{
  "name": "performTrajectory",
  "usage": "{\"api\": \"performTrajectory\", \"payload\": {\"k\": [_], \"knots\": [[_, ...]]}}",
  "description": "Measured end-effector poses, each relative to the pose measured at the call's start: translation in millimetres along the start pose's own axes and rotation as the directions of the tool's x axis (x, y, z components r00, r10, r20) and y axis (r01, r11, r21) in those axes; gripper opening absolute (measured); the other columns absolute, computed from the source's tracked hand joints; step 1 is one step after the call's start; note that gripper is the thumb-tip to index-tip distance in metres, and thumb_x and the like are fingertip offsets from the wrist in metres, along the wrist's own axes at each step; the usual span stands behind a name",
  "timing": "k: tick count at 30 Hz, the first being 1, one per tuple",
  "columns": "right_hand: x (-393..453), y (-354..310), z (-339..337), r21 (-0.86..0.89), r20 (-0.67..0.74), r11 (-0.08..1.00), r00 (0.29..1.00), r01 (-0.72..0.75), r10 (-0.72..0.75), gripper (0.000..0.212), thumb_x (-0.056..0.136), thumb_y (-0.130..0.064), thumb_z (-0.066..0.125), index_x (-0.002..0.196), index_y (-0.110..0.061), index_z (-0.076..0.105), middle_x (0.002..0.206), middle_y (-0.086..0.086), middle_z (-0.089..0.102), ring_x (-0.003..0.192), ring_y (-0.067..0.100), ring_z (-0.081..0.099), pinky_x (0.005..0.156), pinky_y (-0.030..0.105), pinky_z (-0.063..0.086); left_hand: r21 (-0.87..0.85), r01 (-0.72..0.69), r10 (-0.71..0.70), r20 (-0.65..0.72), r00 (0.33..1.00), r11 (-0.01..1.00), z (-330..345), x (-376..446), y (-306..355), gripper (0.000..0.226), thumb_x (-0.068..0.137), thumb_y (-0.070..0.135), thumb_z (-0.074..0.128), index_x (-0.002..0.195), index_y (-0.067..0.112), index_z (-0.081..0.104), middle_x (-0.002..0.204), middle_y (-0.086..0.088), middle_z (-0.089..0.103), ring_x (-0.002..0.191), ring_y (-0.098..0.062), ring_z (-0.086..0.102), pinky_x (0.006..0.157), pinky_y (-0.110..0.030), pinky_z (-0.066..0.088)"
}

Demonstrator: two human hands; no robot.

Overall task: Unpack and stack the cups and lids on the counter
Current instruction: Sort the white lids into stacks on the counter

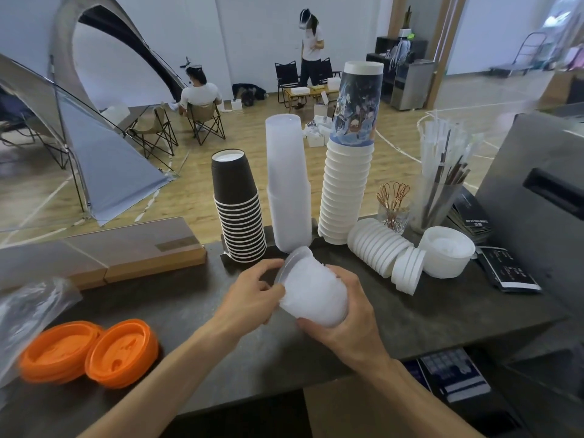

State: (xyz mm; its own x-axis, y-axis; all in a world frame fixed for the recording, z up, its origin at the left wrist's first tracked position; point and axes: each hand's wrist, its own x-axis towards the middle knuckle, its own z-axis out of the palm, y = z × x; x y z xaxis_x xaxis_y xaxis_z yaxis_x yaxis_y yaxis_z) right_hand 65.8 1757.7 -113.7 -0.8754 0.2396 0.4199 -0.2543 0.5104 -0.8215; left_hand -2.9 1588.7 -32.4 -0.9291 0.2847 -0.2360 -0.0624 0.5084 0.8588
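Observation:
Above the dark counter (196, 314), both hands hold a bundle of clear lids (313, 292) wrapped in crinkled plastic. My right hand (350, 324) grips its lower end from below. My left hand (252, 295) pinches the wrap near the bundle's upper rim. Behind it stand upside-down stacks: black paper cups (238, 207), frosted plastic cups (287, 181) and white cups topped by a printed sleeve (347, 172). A row of white lids (384, 251) lies on its side to the right. Two piles of orange lids (91, 352) sit at the near left.
An empty plastic bag (28, 311) lies at the far left, with wooden boxes (126, 248) behind it. A white tub (447, 254), a straw holder (439, 181), a glass of picks (393, 207) and dark leaflets (505, 273) crowd the right. A grey machine (543, 191) stands beyond.

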Motion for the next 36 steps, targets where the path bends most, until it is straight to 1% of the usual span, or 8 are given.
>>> {"api": "performTrajectory", "payload": {"k": [6, 8, 10, 12, 17, 29, 32, 36], "knots": [[-1, -8, -7, 0.074, -0.021, 0.995, 0.997, -0.071, 0.073, 0.087, 0.057, -0.061, 0.088, 0.127, -0.059, 0.037, 0.128, -0.034, 0.045, 0.123, 0.000, 0.049, 0.088, 0.015, 0.051, 0.382, -0.111, 0.139, -0.045, 0.989, 0.917, -10, 2, 3, 0.024, 0.094, 0.048, 0.059, 0.104, 0.028, 0.069, 0.090, 0.008, 0.066, 0.083, -0.009, 0.062, 0.067, -0.025, 0.049], [-2, -9, -8, 0.101, 0.000, 0.989, 0.994, -0.112, 0.113, 0.087, 0.055, -0.062, 0.089, 0.126, -0.059, 0.038, 0.127, -0.031, 0.048, 0.121, 0.002, 0.052, 0.088, 0.023, 0.055, 0.269, -0.216, 0.222, 0.005, 0.975, 0.939, -12, 4, 1, 0.035, 0.093, 0.048, 0.062, 0.122, 0.028, 0.061, 0.116, 0.010, 0.060, 0.106, -0.004, 0.060, 0.080, -0.013, 0.047], [-3, -11, -9, 0.130, 0.027, 0.982, 0.990, -0.139, 0.136, 0.088, 0.055, -0.061, 0.090, 0.127, -0.056, 0.039, 0.127, -0.029, 0.050, 0.120, 0.005, 0.054, 0.087, 0.031, 0.058, 0.041, -0.316, 0.303, 0.191, 0.934, 0.948, -17, 5, -2, 0.060, 0.086, 0.056, 0.066, 0.140, 0.041, 0.045, 0.144, 0.019, 0.045, 0.133, 0.002, 0.045, 0.104, -0.018, 0.041], [-4, -13, -10, 0.155, 0.057, 0.976, 0.987, -0.156, 0.148, 0.087, 0.056, -0.057, 0.092, 0.128, -0.053, 0.041, 0.126, -0.027, 0.052, 0.119, 0.007, 0.056, 0.086, 0.034, 0.060, 0.051, -0.401, 0.357, 0.363, 0.861, 0.915, -22, 5, 0, 0.078, 0.080, 0.059, 0.070, 0.147, 0.056, 0.029, 0.154, 0.033, 0.027, 0.142, 0.009, 0.028, 0.109, -0.020, 0.029], [-4, -19, -13, 0.180, 0.142, 0.965, 0.976, -0.192, 0.167, 0.086, 0.057, -0.049, 0.093, 0.126, -0.052, 0.043, 0.120, -0.027, 0.054, 0.115, 0.003, 0.058, 0.084, 0.034, 0.060, 0.154, -0.425, 0.291, 0.524, 0.800, 0.892, -35, 8, 12, 0.089, 0.074, 0.053, 0.079, 0.147, 0.059, 0.028, 0.150, 0.030, 0.034, 0.138, 0.005, 0.035, 0.107, -0.018, 0.035], [-4, -26, -9, 0.208, 0.160, 0.957, 0.972, -0.203, 0.172, 0.087, 0.058, -0.056, 0.091, 0.127, -0.060, 0.038, 0.123, -0.033, 0.049, 0.118, -0.003, 0.053, 0.080, 0.027, 0.061, 0.075, -0.329, 0.298, 0.272, 0.915, 0.941, -28, 4, 12, 0.086, 0.056, 0.077, 0.071, 0.134, 0.051, 0.045, 0.140, 0.020, 0.048, 0.126, -0.010, 0.054, 0.091, -0.016, 0.050], [-3, -28, -7, 0.187, 0.147, 0.966, 0.977, -0.180, 0.154, 0.085, 0.060, -0.049, 0.094, 0.125, -0.060, 0.039, 0.122, -0.033, 0.051, 0.118, 0.000, 0.055, 0.082, 0.028, 0.061, 0.184, -0.334, 0.282, 0.258, 0.924, 0.924, -24, 3, 13, 0.094, 0.051, 0.086, 0.067, 0.133, 0.045, 0.047, 0.138, 0.015, 0.049, 0.124, -0.012, 0.055, 0.103, -0.032, 0.052], [-2, -31, -9, 0.141, 0.148, 0.982, 0.983, -0.128, 0.107, 0.084, 0.062, -0.051, 0.092, 0.124, -0.060, 0.037, 0.121, -0.033, 0.049, 0.117, -0.002, 0.054, 0.080, 0.017, 0.056, 0.255, -0.368, 0.303, 0.260, 0.917, 0.894, -23, 1, 13, 0.105, 0.045, 0.094, 0.065, 0.133, 0.040, 0.047, 0.130, 0.016, 0.050, 0.121, -0.007, 0.054, 0.104, -0.030, 0.049]]}}
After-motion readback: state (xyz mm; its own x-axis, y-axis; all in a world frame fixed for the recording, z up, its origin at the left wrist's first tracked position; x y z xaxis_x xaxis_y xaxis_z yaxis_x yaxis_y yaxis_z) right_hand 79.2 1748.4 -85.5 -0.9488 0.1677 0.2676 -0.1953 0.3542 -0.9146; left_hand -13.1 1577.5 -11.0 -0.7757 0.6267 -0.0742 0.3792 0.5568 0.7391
